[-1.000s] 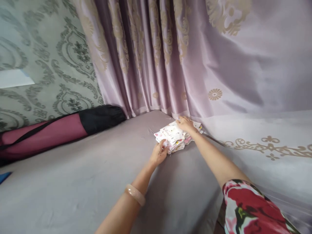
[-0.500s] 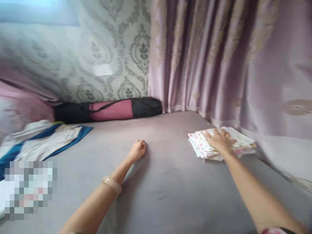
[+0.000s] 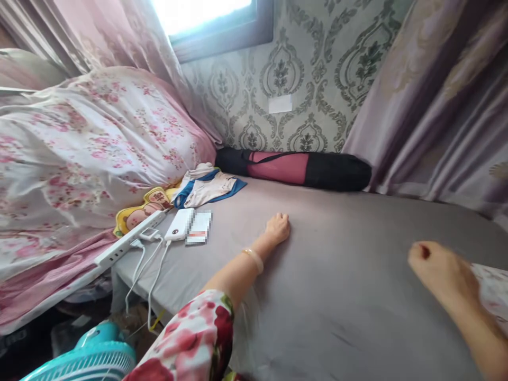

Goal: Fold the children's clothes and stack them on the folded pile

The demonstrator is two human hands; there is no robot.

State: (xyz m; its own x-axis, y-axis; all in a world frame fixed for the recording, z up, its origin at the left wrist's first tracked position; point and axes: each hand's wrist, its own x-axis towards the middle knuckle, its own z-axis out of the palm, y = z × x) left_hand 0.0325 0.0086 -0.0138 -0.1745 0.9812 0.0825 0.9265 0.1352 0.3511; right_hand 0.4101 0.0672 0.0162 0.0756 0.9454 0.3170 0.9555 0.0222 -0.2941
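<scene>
My left hand (image 3: 278,228) rests on the grey bed sheet (image 3: 349,296), its fingers curled under and a pale bangle (image 3: 254,259) on the wrist. Nothing shows in it. Over the sheet at the right, my right hand (image 3: 442,272) is curled into a loose fist, and I see no object in it. Partly hidden behind that wrist, at the right edge, lies the stack of folded printed cloth (image 3: 492,286). White clothing with blue trim (image 3: 214,188) lies rumpled farther back on the left.
A black and pink roll bag (image 3: 278,166) lies along the wall. At the left edge are a power strip (image 3: 130,238) with cables, a white power bank (image 3: 180,225), a blurred-out flat item (image 3: 199,227) and a yellow cushion (image 3: 138,214). A turquoise fan (image 3: 91,360) stands below.
The view has swung left, bringing in the window, power strip and fan. My right hand has come off the folded cloth and curled up. The left hand still rests on the sheet.
</scene>
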